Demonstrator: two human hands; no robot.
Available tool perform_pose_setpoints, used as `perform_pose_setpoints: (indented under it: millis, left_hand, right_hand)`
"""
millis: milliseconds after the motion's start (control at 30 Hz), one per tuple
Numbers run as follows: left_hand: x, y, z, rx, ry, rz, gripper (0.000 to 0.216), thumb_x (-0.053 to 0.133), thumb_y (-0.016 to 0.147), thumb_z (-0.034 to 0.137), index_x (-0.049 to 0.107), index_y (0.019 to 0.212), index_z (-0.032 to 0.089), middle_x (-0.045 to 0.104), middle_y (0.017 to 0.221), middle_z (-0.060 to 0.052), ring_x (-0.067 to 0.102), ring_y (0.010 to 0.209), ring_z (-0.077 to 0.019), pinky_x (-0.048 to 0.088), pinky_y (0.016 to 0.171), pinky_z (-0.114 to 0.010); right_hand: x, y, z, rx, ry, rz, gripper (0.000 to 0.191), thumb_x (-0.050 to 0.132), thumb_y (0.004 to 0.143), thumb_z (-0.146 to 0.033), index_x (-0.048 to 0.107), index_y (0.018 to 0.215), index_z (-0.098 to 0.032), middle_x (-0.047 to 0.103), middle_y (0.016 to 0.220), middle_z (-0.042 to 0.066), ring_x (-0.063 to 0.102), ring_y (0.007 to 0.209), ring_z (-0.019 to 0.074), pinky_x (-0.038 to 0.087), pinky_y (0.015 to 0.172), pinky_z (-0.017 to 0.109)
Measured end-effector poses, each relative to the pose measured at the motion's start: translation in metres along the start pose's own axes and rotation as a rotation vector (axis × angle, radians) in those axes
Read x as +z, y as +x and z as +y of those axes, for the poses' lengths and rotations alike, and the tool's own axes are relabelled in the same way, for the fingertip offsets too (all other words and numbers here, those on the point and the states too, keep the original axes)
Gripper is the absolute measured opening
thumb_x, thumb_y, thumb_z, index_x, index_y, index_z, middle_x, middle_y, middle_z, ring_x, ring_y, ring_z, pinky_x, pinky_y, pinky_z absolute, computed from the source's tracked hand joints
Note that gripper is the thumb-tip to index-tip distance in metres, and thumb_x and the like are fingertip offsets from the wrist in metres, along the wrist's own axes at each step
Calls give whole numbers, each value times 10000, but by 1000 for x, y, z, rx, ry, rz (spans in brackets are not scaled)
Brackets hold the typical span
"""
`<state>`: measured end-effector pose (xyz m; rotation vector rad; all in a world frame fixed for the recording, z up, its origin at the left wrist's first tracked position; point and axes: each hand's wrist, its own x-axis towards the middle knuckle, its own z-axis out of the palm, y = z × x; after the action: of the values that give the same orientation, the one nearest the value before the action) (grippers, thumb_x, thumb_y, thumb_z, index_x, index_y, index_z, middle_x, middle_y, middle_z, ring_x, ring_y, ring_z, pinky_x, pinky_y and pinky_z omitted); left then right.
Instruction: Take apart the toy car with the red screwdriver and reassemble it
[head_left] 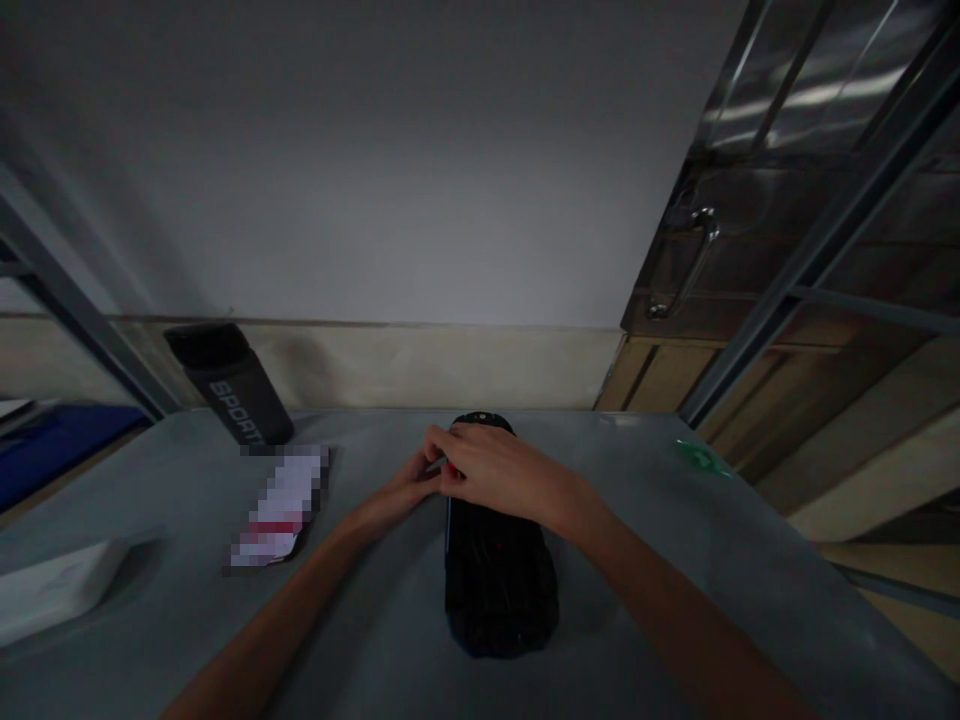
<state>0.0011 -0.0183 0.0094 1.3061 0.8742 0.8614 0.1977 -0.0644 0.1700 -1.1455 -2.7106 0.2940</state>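
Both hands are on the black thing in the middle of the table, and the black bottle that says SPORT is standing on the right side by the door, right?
Not quite. The head view shows the black bottle at the back left of the grey table, not on the right by the door. The rest holds: the left hand and right hand both meet on the black object in the middle.

The head camera looks forward and down (from close above) across a grey table (pixel 375 640) toward the wall (pixel 390 160).

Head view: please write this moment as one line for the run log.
right hand: on black pouch | left hand: at pouch edge, fingertips meet | pouch: flat on grey table
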Motion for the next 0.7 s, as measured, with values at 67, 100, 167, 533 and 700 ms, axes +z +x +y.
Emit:
perform_pose_setpoints:
  millis: [67, 100, 167, 533, 700]
  left_hand:
    - [1, -1, 2, -10, 6, 9, 726, 931, 755, 544, 654, 1342, 219, 670, 1551, -141, 495, 1569, -399, 335, 1352, -560]
    - [2, -1, 4, -18, 12, 15, 719, 930, 755, 538, 658, 1333, 209, 677, 1541, -144, 492, 1571, -404, 342, 1349, -561]
    - [4, -2, 8, -20, 27, 22, 732, 933, 750, 514, 655, 1350, 200, 676, 1548, -148, 499, 1569, -407, 352, 1345, -559]
    - [2, -2, 9, -37, 48, 21, 703, 920, 740, 491, 636, 1318, 209, 676, 1558, -136, 512, 1565, -405, 379, 1335, -538]
    - [1, -1, 5, -30, 43, 4, 760, 896, 776, 548, 614, 1401, 219, 629, 1614, -146, 480, 1595, -397, 350, 1353, -556]
  right_hand:
    - [-1, 0, -1, -14, -29, -13, 174, 661, 1046, -161, 694, 1217, -153, 781, 1116, 133, 735, 996, 252, 511, 845, 334]
    - [-1, 0, -1, -20, -40, -14, 172, 656, 1043, -158, 694, 1211, -152, 782, 1133, 138, 734, 1011, 255, 515, 856, 338]
    - [1, -1, -1, -27, -54, 5, 164, 647, 1047, -169, 696, 1203, -154, 786, 1157, 142, 734, 1022, 260, 517, 864, 348]
    - [1, 0, -1, -2, -45, -11, 194, 620, 1078, -163, 696, 1257, -161, 815, 1066, 117, 763, 963, 252, 506, 780, 329]
    - [0, 1, -2, -16, -60, -13, 208, 650, 1046, -154, 692, 1249, -143, 800, 1114, 136, 757, 1010, 256, 530, 829, 331]
